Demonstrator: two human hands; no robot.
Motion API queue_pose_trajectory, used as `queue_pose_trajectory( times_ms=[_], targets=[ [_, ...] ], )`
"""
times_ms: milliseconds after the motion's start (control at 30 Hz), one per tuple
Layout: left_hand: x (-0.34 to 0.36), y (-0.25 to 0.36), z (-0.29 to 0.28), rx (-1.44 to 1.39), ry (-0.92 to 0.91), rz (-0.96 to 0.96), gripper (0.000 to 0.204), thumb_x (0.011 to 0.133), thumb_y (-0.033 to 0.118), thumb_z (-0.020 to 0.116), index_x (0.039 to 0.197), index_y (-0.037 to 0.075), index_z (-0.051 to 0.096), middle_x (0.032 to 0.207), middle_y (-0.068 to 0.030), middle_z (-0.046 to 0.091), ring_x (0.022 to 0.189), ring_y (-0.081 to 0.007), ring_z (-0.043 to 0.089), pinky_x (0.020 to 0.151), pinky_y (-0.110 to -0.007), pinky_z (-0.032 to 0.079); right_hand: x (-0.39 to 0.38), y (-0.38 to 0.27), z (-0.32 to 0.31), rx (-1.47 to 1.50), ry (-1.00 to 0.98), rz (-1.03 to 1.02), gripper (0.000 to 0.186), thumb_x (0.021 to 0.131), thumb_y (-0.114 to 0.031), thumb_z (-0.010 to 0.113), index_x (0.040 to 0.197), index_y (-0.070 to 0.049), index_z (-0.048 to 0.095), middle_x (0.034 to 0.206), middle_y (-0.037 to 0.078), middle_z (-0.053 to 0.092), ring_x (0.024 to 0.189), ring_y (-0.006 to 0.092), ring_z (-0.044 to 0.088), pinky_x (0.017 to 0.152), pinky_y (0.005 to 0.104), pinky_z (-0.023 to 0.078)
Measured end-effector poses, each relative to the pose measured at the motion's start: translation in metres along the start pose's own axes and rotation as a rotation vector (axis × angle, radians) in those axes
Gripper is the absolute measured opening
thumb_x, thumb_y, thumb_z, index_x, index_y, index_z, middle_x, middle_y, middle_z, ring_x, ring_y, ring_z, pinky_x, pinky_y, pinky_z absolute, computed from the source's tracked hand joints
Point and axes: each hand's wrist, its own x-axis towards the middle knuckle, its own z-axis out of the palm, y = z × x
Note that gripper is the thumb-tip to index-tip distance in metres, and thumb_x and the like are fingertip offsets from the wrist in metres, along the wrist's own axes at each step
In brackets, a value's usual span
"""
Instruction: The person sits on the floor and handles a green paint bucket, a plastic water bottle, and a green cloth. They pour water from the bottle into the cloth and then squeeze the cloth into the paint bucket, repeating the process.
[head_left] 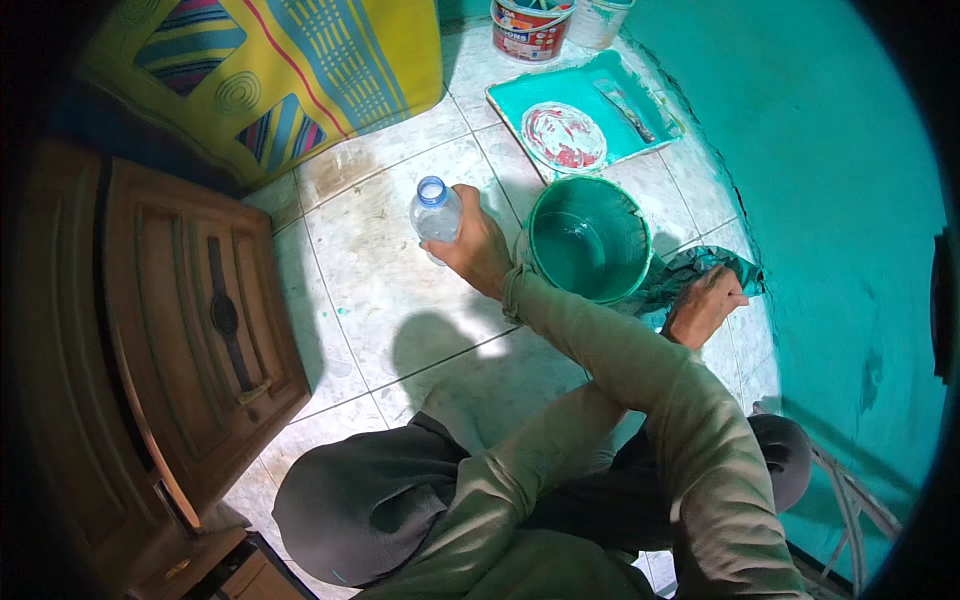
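My forearms cross, the right over the left. Out to the left, my right hand [478, 245] is closed around a clear plastic bottle [432, 215] with a blue, uncapped neck. Just right of it stands a bucket [578, 240], its inside coated with teal paint and some liquid at the bottom. Beyond the bucket's right side, my left hand [703, 305] is closed at a crumpled dark green plastic bag [690, 268] on the floor by the wall. The fingers seem to grip its edge, partly hidden by the hand.
A teal paint tray [510, 108] holding a paint-smeared round lid [563, 136] and a brush [628, 112] lies past the bucket. Paint tubs [530, 32] stand behind it. A teal wall [850, 200] borders the right, wooden furniture [200, 310] the left. A ladder [850, 510] leans lower right.
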Motion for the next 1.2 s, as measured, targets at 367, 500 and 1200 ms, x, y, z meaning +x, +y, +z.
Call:
queue_pose_trajectory(
  times_ms=[367, 500, 1200],
  targets=[
    [0.004, -0.003, -0.012, -0.018, 0.034, 0.051, 0.021, 0.076, 0.003, 0.074, 0.081, 0.002, 0.054, 0.076, -0.0117, 0.056, 0.071, -0.03, 0.058, 0.061, -0.04, 0.045, -0.017, 0.025, 0.029, -0.064, 0.022, 0.13, 0.076, 0.073, -0.01, 0.076, 0.131, 0.001, 0.029, 0.122, 0.028, 0.051, 0.112, 0.0416, 0.054, 0.094, 0.0423, 0.044],
    [0.006, -0.001, -0.01, -0.028, -0.013, 0.055, 0.02, 0.076, 0.005, 0.074, 0.082, 0.002, 0.055, 0.078, -0.0134, 0.056, 0.071, -0.0322, 0.057, 0.062, -0.04, 0.046, -0.034, 0.017, 0.022, -0.126, -0.025, 0.301, 0.077, 0.077, -0.012, 0.07, 0.136, 0.004, 0.024, 0.128, 0.032, 0.045, 0.121, 0.0432, 0.047, 0.102, 0.0413, 0.039],
    [0.018, 0.023, -0.031, 0.049, -0.198, -0.232, 0.015, 0.08, 0.011, 0.073, 0.084, 0.002, 0.062, 0.072, -0.0001, 0.059, 0.06, -0.0046, 0.048, 0.053, -0.022, 0.04, -0.185, -0.008, -0.367, -0.17, 0.039, 0.193, 0.046, 0.08, -0.01, 0.066, 0.126, -0.01, 0.058, 0.119, 0.006, 0.056, 0.092, 0.0167, 0.058, 0.081, 0.031, 0.048]
  ],
)
